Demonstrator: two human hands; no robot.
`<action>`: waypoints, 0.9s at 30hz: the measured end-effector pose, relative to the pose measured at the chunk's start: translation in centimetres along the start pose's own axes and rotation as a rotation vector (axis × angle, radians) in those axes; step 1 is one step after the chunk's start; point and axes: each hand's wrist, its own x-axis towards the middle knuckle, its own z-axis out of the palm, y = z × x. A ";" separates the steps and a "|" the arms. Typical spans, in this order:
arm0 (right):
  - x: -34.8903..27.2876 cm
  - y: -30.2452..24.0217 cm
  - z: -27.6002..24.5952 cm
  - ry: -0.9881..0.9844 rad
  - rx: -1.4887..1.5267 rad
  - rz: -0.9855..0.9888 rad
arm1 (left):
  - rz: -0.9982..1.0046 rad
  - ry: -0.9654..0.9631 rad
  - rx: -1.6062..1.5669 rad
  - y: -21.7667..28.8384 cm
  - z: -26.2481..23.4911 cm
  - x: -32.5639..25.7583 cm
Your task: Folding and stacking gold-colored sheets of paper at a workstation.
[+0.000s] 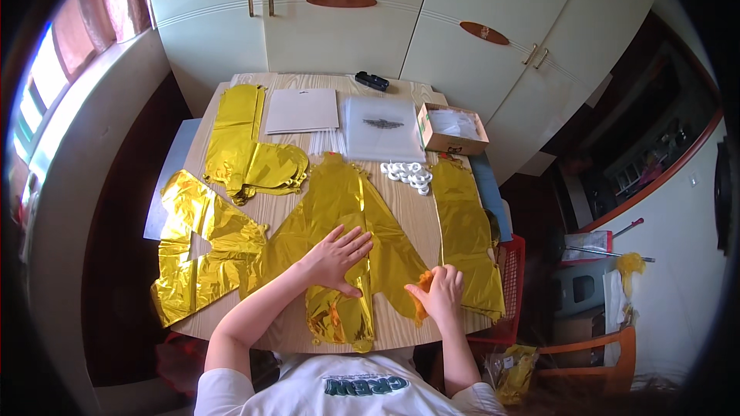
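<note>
A large flat gold foil balloon [320,212] lies uninflated across the middle of the table, one part of it reaching down to the near edge. My left hand [337,260] rests on it palm down, fingers spread. At the balloon's lower right end, my right hand [442,293] is closed on a bunched, orange-looking piece of the foil. The fingertips partly hide what is gripped. More flat gold foil balloons lie around it: a shiny, wrinkled one [208,243] at the left, a folded stack [239,135] at the far left, and a long one [466,239] at the right.
Along the back are grey-white cards [303,112], thin white sticks [329,142], a stack of clear plastic bags [384,129], a box of clear packets [453,145] and a black object [372,81]. Small white rolls [408,175] lie together. A red chair [510,277] and orange chair [590,347] stand right.
</note>
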 end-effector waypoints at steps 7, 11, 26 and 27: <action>0.0 1.1 1.5 -0.053 -0.019 -0.038 | 0.027 0.029 -0.012 -0.3 0.4 0.4; 0.5 0.6 -0.6 -0.258 0.174 0.131 | 0.022 0.011 -0.008 -0.2 0.1 0.7; -0.3 -6.8 -4.0 -0.050 0.581 -0.036 | 0.027 0.016 -0.038 0.0 -0.1 1.2; -0.3 -7.9 -3.7 -0.056 0.546 -0.092 | 0.031 0.020 -0.040 -0.1 0.0 1.2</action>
